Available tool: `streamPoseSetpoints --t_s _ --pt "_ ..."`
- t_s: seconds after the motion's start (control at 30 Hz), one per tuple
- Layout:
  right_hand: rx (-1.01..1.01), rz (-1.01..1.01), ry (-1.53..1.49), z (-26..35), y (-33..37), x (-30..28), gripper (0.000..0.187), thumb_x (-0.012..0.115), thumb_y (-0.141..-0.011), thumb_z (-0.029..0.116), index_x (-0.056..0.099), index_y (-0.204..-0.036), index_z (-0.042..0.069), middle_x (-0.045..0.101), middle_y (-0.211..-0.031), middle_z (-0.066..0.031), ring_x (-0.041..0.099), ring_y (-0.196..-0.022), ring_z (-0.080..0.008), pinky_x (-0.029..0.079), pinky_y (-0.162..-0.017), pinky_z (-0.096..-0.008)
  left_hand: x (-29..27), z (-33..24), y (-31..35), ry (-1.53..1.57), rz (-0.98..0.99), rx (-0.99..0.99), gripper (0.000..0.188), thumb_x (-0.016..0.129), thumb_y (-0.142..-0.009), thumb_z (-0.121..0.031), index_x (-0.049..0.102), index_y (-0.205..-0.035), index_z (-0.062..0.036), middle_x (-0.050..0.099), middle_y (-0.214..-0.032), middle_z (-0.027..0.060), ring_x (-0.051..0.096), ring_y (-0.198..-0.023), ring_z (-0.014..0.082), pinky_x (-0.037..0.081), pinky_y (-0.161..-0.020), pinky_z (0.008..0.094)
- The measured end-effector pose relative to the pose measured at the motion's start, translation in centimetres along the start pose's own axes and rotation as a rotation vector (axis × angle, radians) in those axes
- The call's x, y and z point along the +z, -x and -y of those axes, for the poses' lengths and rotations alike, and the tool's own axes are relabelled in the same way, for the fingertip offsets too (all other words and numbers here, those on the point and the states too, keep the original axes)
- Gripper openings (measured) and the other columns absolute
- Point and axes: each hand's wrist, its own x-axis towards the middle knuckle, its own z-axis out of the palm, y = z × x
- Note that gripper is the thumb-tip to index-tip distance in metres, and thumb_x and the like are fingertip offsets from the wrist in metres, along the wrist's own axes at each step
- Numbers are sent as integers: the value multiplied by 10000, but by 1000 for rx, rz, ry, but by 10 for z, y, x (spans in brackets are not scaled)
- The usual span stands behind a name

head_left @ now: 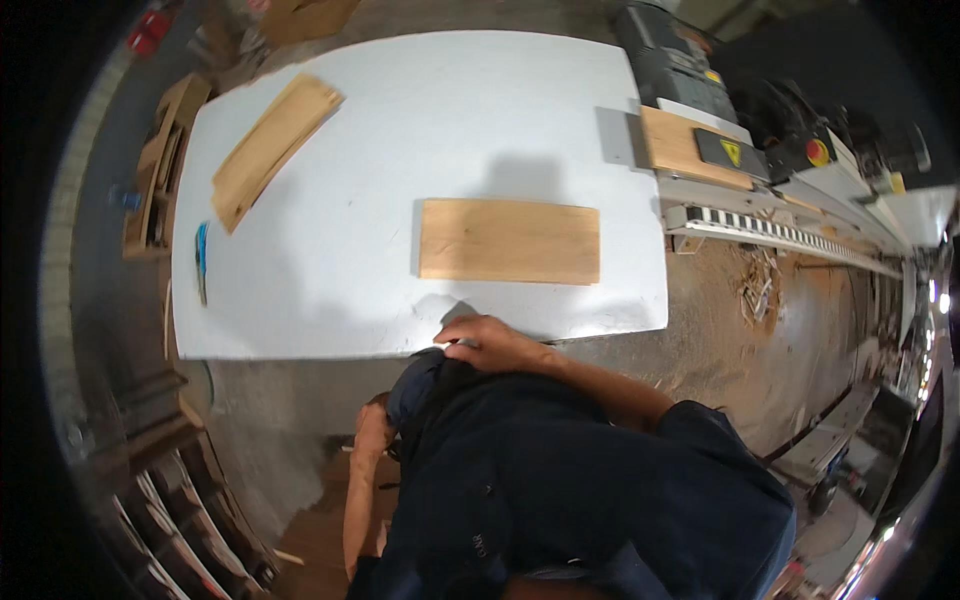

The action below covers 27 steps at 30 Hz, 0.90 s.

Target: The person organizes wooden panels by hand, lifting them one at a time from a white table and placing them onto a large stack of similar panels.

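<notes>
My right hand (487,342) is at the front edge of the white-topped table (370,150), its fingers curled toward the thumb beside my dark clothing. A small pale patch shows between them, too unclear to name. My left hand (372,428) is lower down, against the side of my dark blue clothing, its fingers mostly hidden. Nearest to my right hand on the table is a flat stack of light wooden boards (510,241), lying lengthwise. A second group of wooden boards (275,150) lies slanted at the far left, slightly fanned out.
A slim blue tool (202,262) lies near the table's left edge. A machine with a wooden board (690,148) and a striped rail (780,230) stands at the right. Wood scraps (758,290) litter the floor there. A slotted rack (170,515) stands at the lower left.
</notes>
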Motion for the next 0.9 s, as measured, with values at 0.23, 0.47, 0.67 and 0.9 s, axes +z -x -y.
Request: streamPoseSetpoints --t_s 0.23,0.47,0.67,0.9 --pt "149 -1062 -359 -56 42 -139 274 603 -981 196 649 -1184 18 688 -971 -67 633 -877 -163 509 -796 -290 -74 -80 -53 249 -285 319 285 617 -901 -64 660 -1179 -15 678 -1097 240 691 -957 357 551 -799 397" --pt "102 -1309 -1451 -114 18 -303 224 668 -941 306 602 -961 93 638 -792 -56 620 -706 -183 539 -632 -343 -99 -159 -107 241 -251 540 264 651 -870 -84 668 -1113 18 697 -1017 219 682 -906 372 539 -796 383" --pt "177 -1407 -1295 -138 26 -310 168 706 -911 208 606 -958 81 602 -788 -42 563 -669 -171 476 -591 -308 -86 -242 -145 471 -34 547 301 644 -925 -135 650 -1194 2 715 -1076 153 689 -927 220 537 -817 328" --pt "106 -1135 -1245 -55 -1 -120 144 746 -871 171 667 -948 80 665 -836 -40 574 -674 -156 469 -599 -307 -62 -276 -184 1220 127 282 497 610 -959 -100 448 -1411 27 609 -1258 122 603 -1129 202 497 -967 344"
